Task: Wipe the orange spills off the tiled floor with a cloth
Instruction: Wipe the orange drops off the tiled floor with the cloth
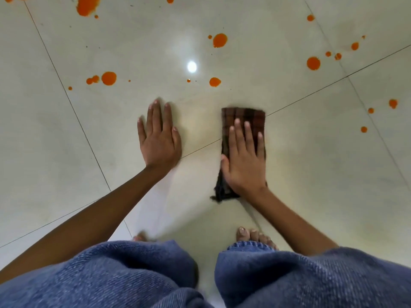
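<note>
Blue jeans fill the bottom of the view, knees bent, with bare toes just past the right hem. Left hand is flat on the tiled floor, palm down, fingers straight and slightly spread, holding nothing. Right hand lies flat on the cloth, fingers straight, pressing it down rather than gripping, thumb at the cloth's left edge. Hand edges are a bit blurred. Cloth is a dark brown check, folded into a long strip: far end sticks out past the fingertips, frayed near end pokes out below the wrist. It lies on the floor across a grout line, well apart from the left hand. Orange spills all sit beyond both hands: the nearest drop is ahead and slightly left of the cloth, not touching it. More drops are scattered left, right and further out, with the biggest blot at the top-left edge. Bright light reflection on the tile beyond the gap between the hands
</note>
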